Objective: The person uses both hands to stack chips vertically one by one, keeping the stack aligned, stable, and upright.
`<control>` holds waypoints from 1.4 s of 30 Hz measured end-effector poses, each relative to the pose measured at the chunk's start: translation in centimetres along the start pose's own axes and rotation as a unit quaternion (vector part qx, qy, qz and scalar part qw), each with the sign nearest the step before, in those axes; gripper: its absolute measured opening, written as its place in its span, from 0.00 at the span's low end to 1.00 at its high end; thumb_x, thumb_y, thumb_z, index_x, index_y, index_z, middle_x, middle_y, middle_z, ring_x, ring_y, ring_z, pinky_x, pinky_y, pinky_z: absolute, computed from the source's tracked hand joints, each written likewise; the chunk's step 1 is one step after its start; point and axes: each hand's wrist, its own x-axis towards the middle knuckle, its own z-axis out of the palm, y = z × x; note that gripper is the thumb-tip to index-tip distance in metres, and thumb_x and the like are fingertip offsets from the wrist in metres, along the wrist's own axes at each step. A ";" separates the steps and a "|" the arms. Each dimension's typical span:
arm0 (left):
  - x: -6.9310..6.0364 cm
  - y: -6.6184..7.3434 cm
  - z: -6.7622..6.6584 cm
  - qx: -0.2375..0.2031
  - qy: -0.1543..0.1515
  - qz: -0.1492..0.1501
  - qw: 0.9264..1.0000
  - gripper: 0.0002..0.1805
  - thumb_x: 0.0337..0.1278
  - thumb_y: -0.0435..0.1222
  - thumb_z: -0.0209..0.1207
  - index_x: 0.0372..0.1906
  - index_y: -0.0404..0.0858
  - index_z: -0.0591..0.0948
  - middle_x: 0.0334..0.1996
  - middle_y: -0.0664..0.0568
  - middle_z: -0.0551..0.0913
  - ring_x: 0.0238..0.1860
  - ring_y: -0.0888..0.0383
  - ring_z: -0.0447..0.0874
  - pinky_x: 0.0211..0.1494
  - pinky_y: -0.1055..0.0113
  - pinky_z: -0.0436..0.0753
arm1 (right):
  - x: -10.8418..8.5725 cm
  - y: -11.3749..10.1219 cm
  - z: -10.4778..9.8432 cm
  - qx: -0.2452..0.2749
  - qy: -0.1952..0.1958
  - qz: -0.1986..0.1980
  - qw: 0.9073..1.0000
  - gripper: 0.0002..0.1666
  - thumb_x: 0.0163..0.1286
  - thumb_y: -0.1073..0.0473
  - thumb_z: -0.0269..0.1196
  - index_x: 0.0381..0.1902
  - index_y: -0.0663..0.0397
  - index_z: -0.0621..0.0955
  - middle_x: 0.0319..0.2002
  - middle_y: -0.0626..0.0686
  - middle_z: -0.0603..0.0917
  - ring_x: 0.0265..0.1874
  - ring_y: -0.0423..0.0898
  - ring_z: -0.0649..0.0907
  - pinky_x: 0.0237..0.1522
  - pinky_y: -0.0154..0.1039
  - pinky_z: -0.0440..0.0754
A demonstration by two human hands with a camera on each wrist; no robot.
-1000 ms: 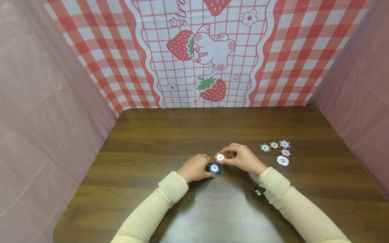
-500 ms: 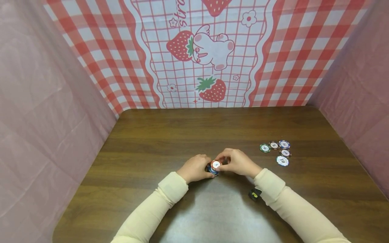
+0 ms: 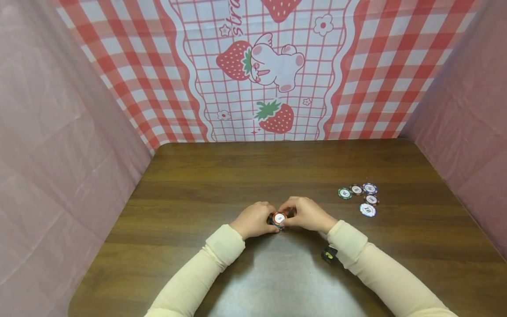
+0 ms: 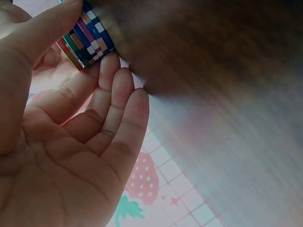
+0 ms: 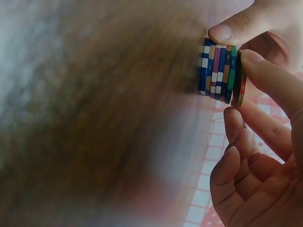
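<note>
A stack of several chips [image 5: 219, 71] stands on the table, with blue, purple and green edges showing in the right wrist view. The left hand [image 3: 255, 219] curls its thumb and fingers around the stack's left side. Between thumb and fingers the right hand [image 3: 308, 214] pinches a red chip marked 5 [image 3: 279, 218], lying over the top of the stack. In the left wrist view, the left hand [image 4: 71, 123] has its thumb along the stack [image 4: 87, 38], and the red chip's edge shows at the far end.
On the wooden table [image 3: 222, 167], a green chip [image 3: 344, 193], a white chip [image 3: 367, 209], a blue chip [image 3: 370, 188] and two dark-edged ones lie flat to the right. A black device [image 3: 328, 254] is at the right cuff. A checked cloth [image 3: 368, 88] hangs behind.
The right hand has moved left and nearer the person, bringing the red chip from beside the stack to over its top. The left hand has stayed around the stack.
</note>
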 end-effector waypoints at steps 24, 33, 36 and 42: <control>-0.1 -0.1 0.1 -0.009 0.008 0.005 1.000 0.19 0.47 0.48 0.72 0.42 0.42 0.84 0.36 0.56 0.85 0.38 0.61 0.80 0.45 0.67 0.79 | 0.2 -0.3 0.3 -0.024 -0.019 0.004 1.000 0.16 0.53 0.50 0.74 0.40 0.45 0.86 0.32 0.41 0.82 0.28 0.36 0.77 0.31 0.29 0.74; -0.1 -0.1 0.1 -0.007 0.014 0.008 1.000 0.18 0.46 0.48 0.73 0.39 0.43 0.84 0.34 0.57 0.84 0.36 0.61 0.79 0.43 0.67 0.78 | 0.3 -0.2 0.3 -0.030 -0.015 0.000 0.999 0.14 0.53 0.51 0.75 0.38 0.43 0.86 0.30 0.40 0.82 0.29 0.36 0.77 0.31 0.29 0.74; 0.0 -0.1 0.1 -0.007 0.016 0.011 1.000 0.17 0.45 0.48 0.73 0.38 0.43 0.84 0.33 0.57 0.84 0.36 0.62 0.78 0.42 0.67 0.78 | 0.2 -0.2 0.4 -0.032 -0.011 -0.004 0.999 0.13 0.53 0.51 0.74 0.37 0.43 0.86 0.30 0.40 0.82 0.29 0.36 0.78 0.32 0.29 0.74; 0.1 -0.1 0.1 -0.007 0.014 0.007 1.000 0.17 0.45 0.48 0.73 0.37 0.43 0.84 0.33 0.57 0.84 0.35 0.62 0.78 0.42 0.67 0.78 | 0.2 -0.1 0.1 -0.019 -0.004 0.005 1.000 0.14 0.55 0.50 0.73 0.39 0.44 0.86 0.31 0.42 0.83 0.28 0.37 0.78 0.30 0.29 0.75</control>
